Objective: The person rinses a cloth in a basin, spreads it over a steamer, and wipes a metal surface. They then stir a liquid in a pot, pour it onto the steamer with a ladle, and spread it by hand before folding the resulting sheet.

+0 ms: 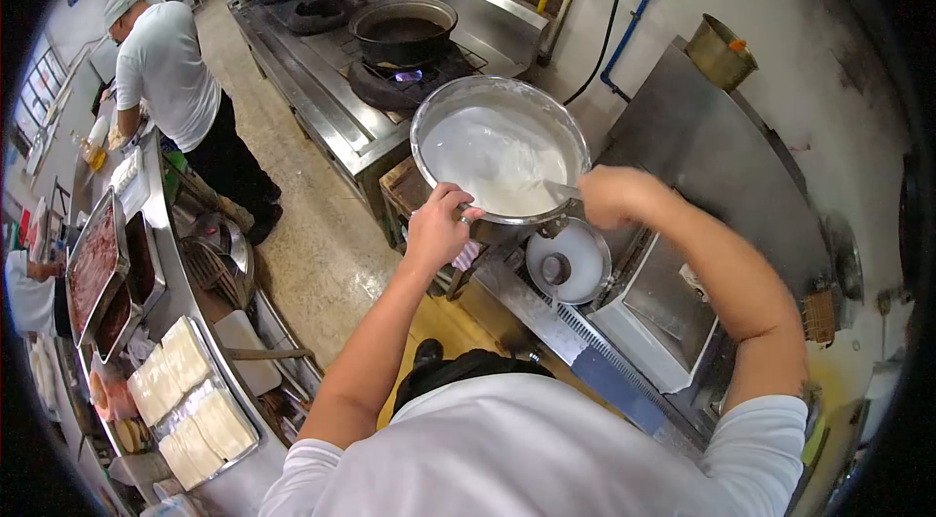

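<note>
Left hand (439, 225) is gripping the near rim of the bowl (500, 149), fingers curled tight over the edge, thumb on the outside. The bowl is tilting toward the camera, full of white batter (497, 161), sitting just above a small round pan (570, 264) on the steel counter (702, 166). Right hand (609, 195) is closing in a fist round a scraper (564, 191), its blade touching the batter at the bowl's right side. Far off, a wok (403, 28) is sitting over a lit burner (408, 76).

Large round metal bowl (499, 149), tilted, white batter inside, above small funnel (568, 263)
</note>
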A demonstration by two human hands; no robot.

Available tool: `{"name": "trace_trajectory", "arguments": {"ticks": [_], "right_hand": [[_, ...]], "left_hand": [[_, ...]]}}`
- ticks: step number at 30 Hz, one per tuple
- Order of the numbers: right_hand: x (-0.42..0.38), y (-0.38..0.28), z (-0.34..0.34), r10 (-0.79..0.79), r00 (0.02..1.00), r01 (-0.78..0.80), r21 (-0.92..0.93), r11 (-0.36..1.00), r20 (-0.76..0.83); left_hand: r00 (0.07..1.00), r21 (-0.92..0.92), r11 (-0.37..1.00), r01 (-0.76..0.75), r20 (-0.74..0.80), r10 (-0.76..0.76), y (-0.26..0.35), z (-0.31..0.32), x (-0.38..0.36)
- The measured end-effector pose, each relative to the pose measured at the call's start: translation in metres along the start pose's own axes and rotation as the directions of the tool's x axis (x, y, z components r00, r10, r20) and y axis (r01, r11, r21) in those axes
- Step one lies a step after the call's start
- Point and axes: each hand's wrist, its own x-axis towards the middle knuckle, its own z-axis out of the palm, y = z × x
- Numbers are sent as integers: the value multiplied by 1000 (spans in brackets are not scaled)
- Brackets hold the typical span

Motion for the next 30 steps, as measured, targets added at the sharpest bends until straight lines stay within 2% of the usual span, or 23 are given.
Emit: {"name": "trace_trajectory", "arguments": {"ticks": [1,3,6,7,8,9,11,14,17,19,21,23,24,27,28,30], "right_hand": [[14,8,-4,-13,999,18,-86,996,51],[17,16,-16,-115,987,126,-92,988,113],[29,8,2,-142,988,134,105,985,68],[18,-10,7,-121,992,124,147,981,-34],[39,-14,41,-176,963,198,96,975,-203],[38,-29,60,-105,944,143,102,984,-313],[43,-43,88,-100,889,108,-10,994,-446],[58,-32,117,64,812,-60,27,998,-580],[38,2,85,-48,928,65,33,997,-369],[31,16,57,2,964,28,111,993,-264],[36,26,20,-57,998,58,-14,998,30],[42,31,6,-141,984,151,-98,984,108],[43,36,6,-103,987,86,135,987,123],[54,36,30,-147,986,96,475,875,71],[44,30,33,-221,975,199,421,885,5],[44,23,54,-132,989,148,572,807,-70]], "left_hand": [[1000,3,1000,1,2,-1,1,0,0],[1000,9,1000,2,3,-3,1,-1,1],[999,14,999,-33,-27,33,-4,4,1],[1000,13,1000,-23,-20,23,-3,3,1],[1000,11,1000,-13,-12,13,-1,1,1],[1000,9,1000,-3,-4,3,1,0,1],[1000,7,1000,9,-6,-9,3,0,0],[1000,31,999,-11,-13,12,1,2,-1],[1000,37,999,-13,-12,14,4,2,0],[1000,44,999,4,-1,-4,6,0,-1],[1000,56,998,15,14,-16,7,1,0],[1000,62,998,-21,-8,21,3,3,0],[999,64,997,-39,-19,40,2,4,0],[999,53,998,-29,-29,31,3,5,-1],[999,51,998,-23,-27,24,4,5,-1],[1000,47,999,-8,-23,9,6,4,-2]]}}
